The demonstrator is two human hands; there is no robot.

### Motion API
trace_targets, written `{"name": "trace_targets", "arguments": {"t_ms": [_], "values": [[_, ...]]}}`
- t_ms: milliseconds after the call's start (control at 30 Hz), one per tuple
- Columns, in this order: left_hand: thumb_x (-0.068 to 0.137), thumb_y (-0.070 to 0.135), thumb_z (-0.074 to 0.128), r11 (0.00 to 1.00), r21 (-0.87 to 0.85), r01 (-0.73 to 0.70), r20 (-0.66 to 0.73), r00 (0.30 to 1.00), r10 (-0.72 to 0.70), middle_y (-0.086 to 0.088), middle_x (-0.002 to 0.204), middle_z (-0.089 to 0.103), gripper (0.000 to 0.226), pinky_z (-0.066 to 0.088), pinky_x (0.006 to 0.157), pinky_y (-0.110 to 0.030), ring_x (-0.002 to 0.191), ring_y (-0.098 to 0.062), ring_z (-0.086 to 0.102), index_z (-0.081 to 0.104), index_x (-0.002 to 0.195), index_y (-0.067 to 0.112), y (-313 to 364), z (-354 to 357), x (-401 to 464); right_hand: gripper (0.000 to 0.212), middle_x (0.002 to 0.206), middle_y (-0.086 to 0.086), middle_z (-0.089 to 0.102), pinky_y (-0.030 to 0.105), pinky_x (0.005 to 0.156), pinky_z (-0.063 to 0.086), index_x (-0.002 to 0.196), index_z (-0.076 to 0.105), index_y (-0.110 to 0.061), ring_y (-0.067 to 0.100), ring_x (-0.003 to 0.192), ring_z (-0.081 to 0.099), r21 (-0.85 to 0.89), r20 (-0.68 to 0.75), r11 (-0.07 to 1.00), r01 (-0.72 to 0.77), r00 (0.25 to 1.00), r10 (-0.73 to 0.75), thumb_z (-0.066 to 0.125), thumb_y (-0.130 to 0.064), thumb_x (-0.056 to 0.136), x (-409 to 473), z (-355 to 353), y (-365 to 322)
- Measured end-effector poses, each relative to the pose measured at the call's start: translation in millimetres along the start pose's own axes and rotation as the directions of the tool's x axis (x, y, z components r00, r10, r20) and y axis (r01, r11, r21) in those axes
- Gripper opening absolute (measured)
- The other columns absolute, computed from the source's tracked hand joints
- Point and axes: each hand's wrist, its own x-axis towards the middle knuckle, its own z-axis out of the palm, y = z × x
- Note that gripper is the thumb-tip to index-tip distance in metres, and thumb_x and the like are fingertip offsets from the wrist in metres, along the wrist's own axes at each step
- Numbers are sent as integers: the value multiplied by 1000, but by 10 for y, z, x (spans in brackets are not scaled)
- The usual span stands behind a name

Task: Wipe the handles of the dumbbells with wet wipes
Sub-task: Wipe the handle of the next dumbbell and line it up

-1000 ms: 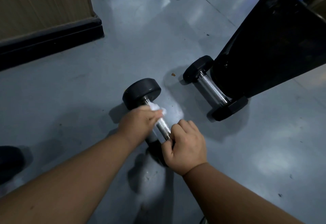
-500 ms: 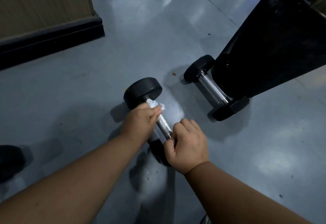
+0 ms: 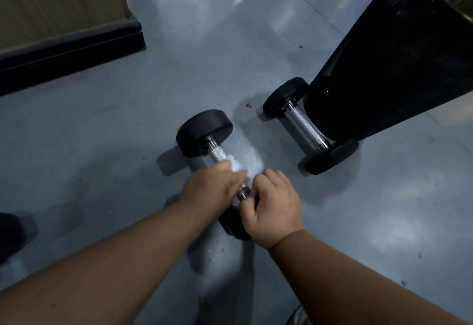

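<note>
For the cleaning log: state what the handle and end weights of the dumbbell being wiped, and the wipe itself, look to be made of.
Handle: bright metal, likely chromed steel, with a knurled grip and smooth collars; it glints.
End weights: matte black, probably rubber-coated; dull, no sharp glare.
Wet wipe: thin white fabric-like sheet, crumpled under the left hand.

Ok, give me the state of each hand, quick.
Left hand: gripping the wipe round the dumbbell handle.
Right hand: gripping the handle's near end.
</note>
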Motion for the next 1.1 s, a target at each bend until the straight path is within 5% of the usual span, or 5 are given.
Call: {"name": "trace_targets", "arguments": {"t_ms": [300, 467, 633, 833, 1100], "values": [[94, 46, 54, 984, -143, 104, -225, 965, -135, 8, 99, 67, 30, 59, 72, -33, 90, -16, 68, 76, 113, 37, -113, -87, 142, 14, 64, -2, 41, 26, 59, 23, 67, 33, -25, 20, 61, 37, 81, -1, 996, -38, 999, 38, 46, -21, 68, 51, -36, 91], [90, 39, 51, 952, 24, -304, -17, 952, 304, -1, 75, 53, 24, 45, 41, -34, 55, -25, 56, 61, 112, 35, -1, 51, -21, 13, 64, 1, 44, 29, 59, 29, 62, 41, -16, 23, 61, 40, 95, 17, 994, -61, 998, 60, 48, -22, 72, 53, -33, 142], [97, 43, 51, 995, -94, 26, -204, 978, -45, 10, 108, 69, 30, 55, 81, -29, 103, -10, 64, 75, 114, 35, -97, -48, 203, 12, 64, -2, 44, 31, 57, 34, 62, 43, -15, 19, 63, 41, 143, 36, 985, -94, 995, 90, 45, -24, 70, 90, -63, 223], [95, 49, 40, 990, 28, -139, 1, 990, 139, 1, 74, 54, 42, 46, 42, -32, 55, -26, 59, 75, 112, 31, 177, 56, 44, 18, 65, -3, 44, 35, 59, 36, 63, 43, -15, 19, 64, 44, 190, 93, 969, -158, 985, 143, 43, -30, 73, 151, -123, 335], [99, 56, 33, 998, 65, 17, 111, 994, -24, 2, 108, 63, 46, 54, 80, -42, 100, -26, 64, 70, 118, 36, 174, -57, 355, 36, 58, -3, 49, 30, 57, 39, 53, 49, -17, 21, 64, 49, -59, 114, 970, -235, 964, 240, 59, -34, 83, 312, -218, 88]]}}
